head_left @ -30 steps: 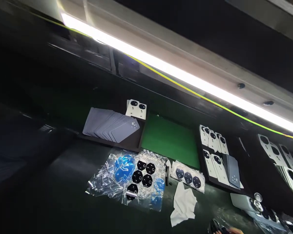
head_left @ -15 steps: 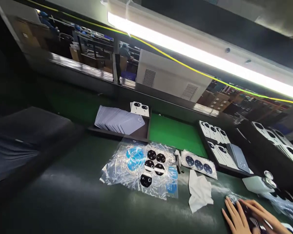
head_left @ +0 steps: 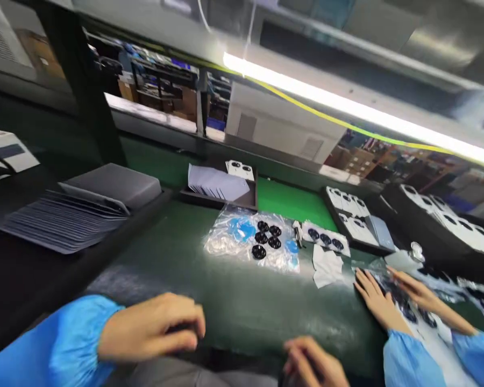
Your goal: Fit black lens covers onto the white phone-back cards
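My left hand (head_left: 155, 327), in a blue sleeve, hovers over the near edge of the dark green table. Its fingers are loosely curled, the thumb stands apart, and nothing is in it. Low in the view, my right hand (head_left: 317, 364) is blurred and partly cut off by the frame edge. Its fingers are slightly bent and apart, with no held thing showing. Beyond my hands, a clear plastic bag (head_left: 221, 243) carries several round black plates (head_left: 259, 251) and blue round pieces (head_left: 242, 230). A white cloth (head_left: 326, 267) lies to its right.
At right, a co-worker's hands (head_left: 375, 301) touch plastic-wrapped dark parts. A strip with three round dark plates (head_left: 325, 238) lies behind the cloth. Trays hold grey sheets (head_left: 218, 183) and white plates (head_left: 347, 201). Dark sheets (head_left: 64, 220) are stacked at left. A lamp (head_left: 331, 99) hangs overhead.
Both my hands have come into view at the bottom. The view has shifted, bringing in more of the left stack and the co-worker's sleeves. The co-worker's hands stay over the dark parts.
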`<state>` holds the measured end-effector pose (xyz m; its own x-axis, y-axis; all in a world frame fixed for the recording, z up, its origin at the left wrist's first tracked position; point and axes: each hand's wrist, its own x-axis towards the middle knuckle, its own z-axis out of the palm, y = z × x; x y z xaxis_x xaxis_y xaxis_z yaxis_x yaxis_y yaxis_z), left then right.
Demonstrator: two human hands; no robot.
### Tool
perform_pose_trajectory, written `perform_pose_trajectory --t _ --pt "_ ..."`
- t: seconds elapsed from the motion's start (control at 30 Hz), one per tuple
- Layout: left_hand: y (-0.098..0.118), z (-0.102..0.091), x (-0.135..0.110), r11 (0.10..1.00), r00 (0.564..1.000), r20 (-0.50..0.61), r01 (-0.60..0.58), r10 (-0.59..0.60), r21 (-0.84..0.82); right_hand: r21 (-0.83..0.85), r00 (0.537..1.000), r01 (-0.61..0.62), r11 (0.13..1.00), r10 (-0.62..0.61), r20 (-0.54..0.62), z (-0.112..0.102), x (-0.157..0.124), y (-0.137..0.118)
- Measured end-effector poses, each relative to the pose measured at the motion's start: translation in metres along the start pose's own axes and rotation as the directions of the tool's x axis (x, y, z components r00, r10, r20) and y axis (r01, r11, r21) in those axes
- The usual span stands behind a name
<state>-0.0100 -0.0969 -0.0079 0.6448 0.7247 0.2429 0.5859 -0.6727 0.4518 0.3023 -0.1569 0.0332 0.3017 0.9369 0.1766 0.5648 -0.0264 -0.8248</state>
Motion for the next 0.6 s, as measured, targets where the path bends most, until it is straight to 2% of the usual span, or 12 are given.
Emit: perform_pose_trajectory --t 0.07,0.17,0.23,0.33,0.47,0.6 --pt "-0.013 -0.019 0.003 0.999 0.999 0.034 -0.031 0.032 -0.017 -0.036 1.0 0.006 0.999 -0.006 0.014 0.027 -0.025 -0.013" --pt "-0.033 -0.04 0.027 0.993 0.993 0.055 -0.1 0.103 -0.065 -0.112 0.983 0.071 0.991 -0.088 -0.162 0.048 -0.029 -0.018" --pt "-0.044 -0.048 0.04 0.98 0.983 0.085 -0.154 0.165 -0.126 -0.146 0.957 0.069 0.987 -0.106 -0.271 0.055 -0.024 -0.011" --pt "-0.057 -0.053 0.044 0.961 0.966 0.123 -0.203 0.228 -0.187 -0.159 0.941 0.027 0.987 -0.079 -0.33 0.064 -0.021 0.002" --pt "-0.066 -0.063 0.041 0.965 0.961 0.143 -0.218 0.238 -0.144 -0.192 0.93 -0.028 0.981 -0.045 -0.365 0.073 -0.02 0.011" --pt "-0.068 -0.088 0.052 0.974 0.962 0.155 -0.22 0.226 -0.055 -0.234 0.914 -0.086 0.969 -0.017 -0.404 0.076 -0.018 0.009"
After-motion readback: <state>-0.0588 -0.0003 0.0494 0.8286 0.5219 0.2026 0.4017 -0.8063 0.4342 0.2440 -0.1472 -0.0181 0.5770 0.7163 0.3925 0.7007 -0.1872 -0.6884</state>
